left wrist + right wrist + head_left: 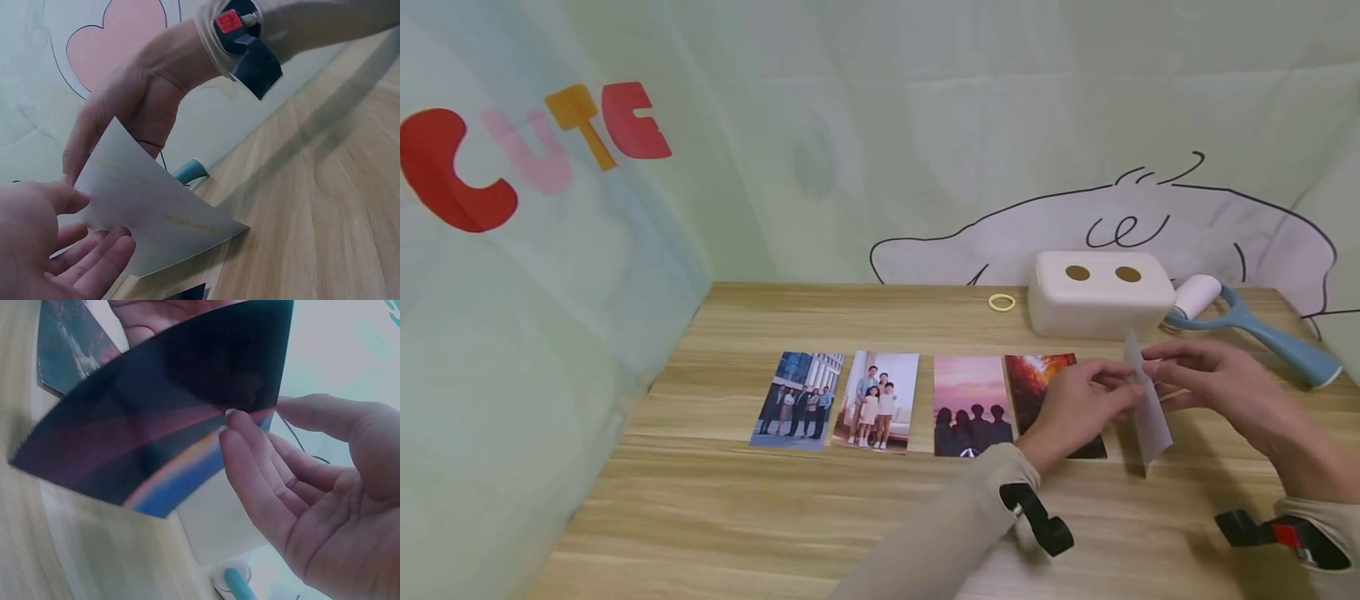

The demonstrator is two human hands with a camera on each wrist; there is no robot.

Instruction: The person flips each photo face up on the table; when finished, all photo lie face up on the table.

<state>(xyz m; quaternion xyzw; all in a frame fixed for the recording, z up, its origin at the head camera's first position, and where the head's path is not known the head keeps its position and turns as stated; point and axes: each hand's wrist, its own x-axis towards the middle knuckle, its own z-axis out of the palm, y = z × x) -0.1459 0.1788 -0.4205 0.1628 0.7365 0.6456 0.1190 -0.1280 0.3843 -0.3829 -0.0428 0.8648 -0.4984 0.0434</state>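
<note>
Both hands hold a photo print (pixel 1147 412) on edge above the table's right side. Its white back (pixel 147 206) with faint yellow print faces my left hand (pixel 1086 408); its dark front (pixel 156 419), with an orange and blue band, faces my right hand (pixel 1232 400). The left thumb and fingers are at the card's back and edge. The right thumb and fingertips pinch its other side by the edge. Lying in a row are a photo of people in suits (pixel 797 404), a family photo (pixel 877 404), a pink-sky silhouette photo (pixel 973 404) and a fiery-red photo (pixel 1037 375), partly hidden by the left hand.
Behind the hands stands a cream box (pixel 1101 296) with two round holes on top. Beside it lie a blue-handled lint roller (pixel 1270 329) and a yellow ring (pixel 1002 302). A printed cloth backdrop (pixel 850 167) borders the wooden table (pixel 722 517).
</note>
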